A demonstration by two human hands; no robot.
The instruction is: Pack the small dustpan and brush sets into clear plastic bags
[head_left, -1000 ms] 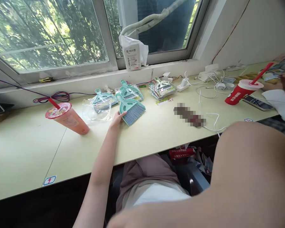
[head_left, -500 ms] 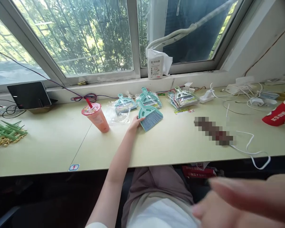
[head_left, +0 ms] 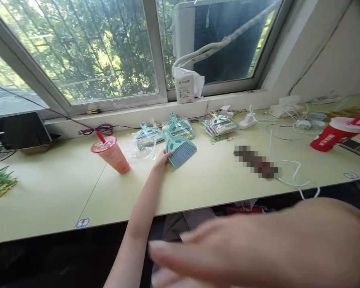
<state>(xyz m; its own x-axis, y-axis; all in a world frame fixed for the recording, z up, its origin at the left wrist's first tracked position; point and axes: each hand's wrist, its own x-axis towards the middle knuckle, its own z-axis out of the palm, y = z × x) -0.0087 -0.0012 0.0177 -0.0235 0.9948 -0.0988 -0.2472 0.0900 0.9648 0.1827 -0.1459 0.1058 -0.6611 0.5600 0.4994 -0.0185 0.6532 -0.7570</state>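
At the left edge of a mint-green dustpan and brush set (head_left: 181, 150), my left hand (head_left: 162, 159) grips it, thumb on top and the other fingers mostly hidden. The grey-blue bristles face me and the set rests on or just over the table. Close to the camera, my right hand (head_left: 237, 248) is large and blurred, its fingers stretched to the left with nothing seen in them. Behind the held set lie two more sets in clear plastic, a left one (head_left: 150, 138) and a middle one (head_left: 180, 127). Several packed sets (head_left: 219, 124) are piled farther right.
A pink drink cup (head_left: 114, 158) with a red straw stands left of my arm. On the table (head_left: 195, 188) to the right are a pixelated item (head_left: 255, 162), white cables and a tilted red cup (head_left: 330, 138). A tablet (head_left: 19, 130) and green spiky pieces (head_left: 0, 182) are at left.
My right hand has come in from the lower right toward the middle, in front of my lap. The view has shifted to the right. My left hand keeps its grip on the dustpan set.
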